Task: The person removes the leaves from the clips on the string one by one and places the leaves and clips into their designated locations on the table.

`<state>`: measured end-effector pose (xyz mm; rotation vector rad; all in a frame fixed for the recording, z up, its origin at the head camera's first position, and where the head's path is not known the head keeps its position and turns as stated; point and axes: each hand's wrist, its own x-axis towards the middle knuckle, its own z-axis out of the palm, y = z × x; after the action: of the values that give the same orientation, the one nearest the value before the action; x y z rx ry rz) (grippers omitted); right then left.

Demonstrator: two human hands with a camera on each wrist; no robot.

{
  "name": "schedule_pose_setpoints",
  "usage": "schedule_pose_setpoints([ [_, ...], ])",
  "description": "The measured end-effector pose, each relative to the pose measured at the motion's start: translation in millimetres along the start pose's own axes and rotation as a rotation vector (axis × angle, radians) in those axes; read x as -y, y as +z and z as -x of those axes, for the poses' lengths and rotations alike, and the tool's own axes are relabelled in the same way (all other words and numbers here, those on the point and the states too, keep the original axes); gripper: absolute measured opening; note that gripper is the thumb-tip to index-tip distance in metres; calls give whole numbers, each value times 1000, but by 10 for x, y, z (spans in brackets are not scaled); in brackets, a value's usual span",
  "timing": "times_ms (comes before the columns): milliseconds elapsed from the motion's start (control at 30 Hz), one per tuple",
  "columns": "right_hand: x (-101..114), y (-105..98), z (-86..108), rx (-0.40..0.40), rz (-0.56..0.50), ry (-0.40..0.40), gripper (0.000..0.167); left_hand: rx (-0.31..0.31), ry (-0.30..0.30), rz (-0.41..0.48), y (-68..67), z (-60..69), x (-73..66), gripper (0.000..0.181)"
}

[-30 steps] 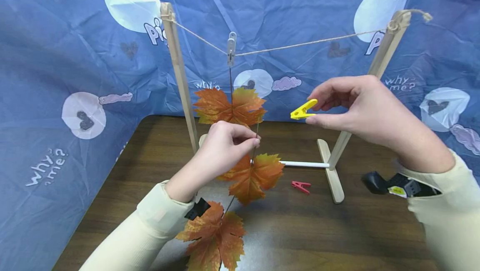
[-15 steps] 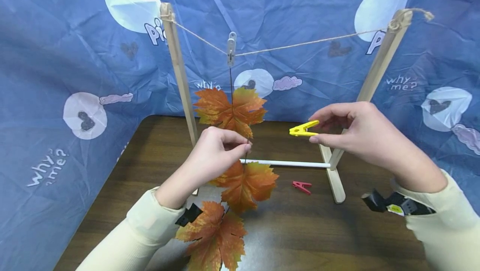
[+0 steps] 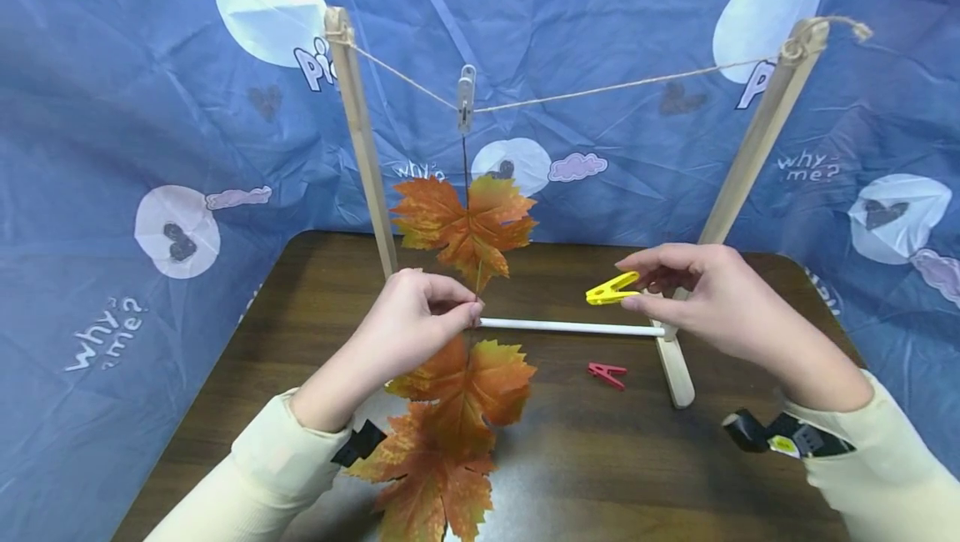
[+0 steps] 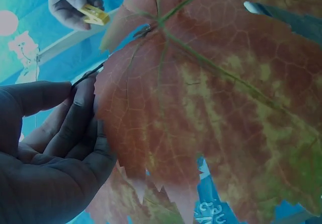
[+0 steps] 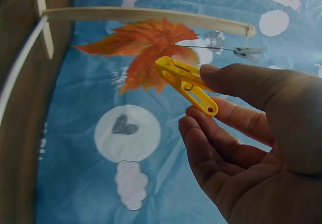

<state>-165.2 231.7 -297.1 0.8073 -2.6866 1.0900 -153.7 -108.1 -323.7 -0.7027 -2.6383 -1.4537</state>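
Note:
My left hand (image 3: 412, 321) pinches the thin dark stem of the leaf garland between thumb and fingers, below the upper orange leaf (image 3: 468, 225) and above the middle leaf (image 3: 480, 383). A lower leaf (image 3: 438, 484) overlaps the middle one. A grey clothespin (image 3: 466, 100) holds the top of the stem to the twine (image 3: 630, 85). To the right, my right hand (image 3: 720, 308) holds a yellow clothespin (image 3: 611, 289) between thumb and fingers, apart from the garland. The right wrist view shows this yellow clothespin (image 5: 187, 83) pinched by its handles.
A red clothespin (image 3: 607, 374) lies on the brown table (image 3: 645, 467). Wooden posts stand left (image 3: 362, 142) and right (image 3: 757, 142), with a white rod (image 3: 570, 327) low between them. Blue printed cloth (image 3: 585, 0) hangs behind.
My left hand has moved down and left, bringing the stem and middle leaf along. My right hand has come down with the yellow clothespin. The upper leaf's lower part has come into view.

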Motion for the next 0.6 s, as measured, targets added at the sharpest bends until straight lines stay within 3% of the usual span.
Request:
schedule_pose_setpoints([
  [133,-107,95,47,8,-10,18,30,10,-9,-27,-15,49,55,11],
  [367,-226,241,130,37,-14,92,26,31,-60,-6,-23,115,151,9],
  [600,-328,352,218,20,2,115,29,51,-73,6,-28,158,225,11],
])
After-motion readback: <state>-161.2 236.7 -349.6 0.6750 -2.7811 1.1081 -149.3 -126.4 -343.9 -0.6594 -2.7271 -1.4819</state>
